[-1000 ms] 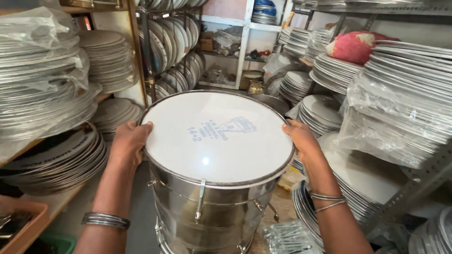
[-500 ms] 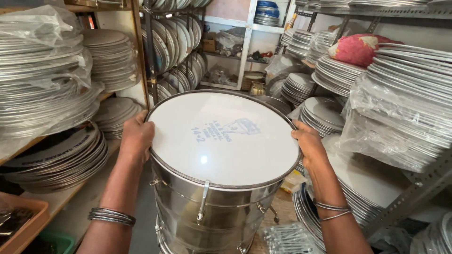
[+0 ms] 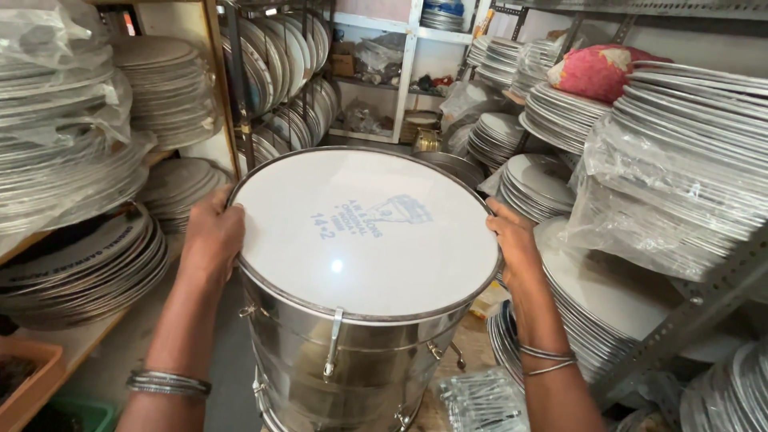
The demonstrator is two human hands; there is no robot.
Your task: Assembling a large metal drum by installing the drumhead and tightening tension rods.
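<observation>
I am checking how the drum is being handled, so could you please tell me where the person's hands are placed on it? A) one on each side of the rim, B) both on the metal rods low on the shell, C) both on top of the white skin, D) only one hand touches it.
A: the left hand grips the drum at the rim's left edge and the right hand at its right edge.

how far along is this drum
Done: the white skin sits on the steel drum under a metal rim, with tension rods hooked on. In hand: left hand and right hand grip opposite sides of the rim. Left: cannot tell whether the rods are tightened.
</observation>
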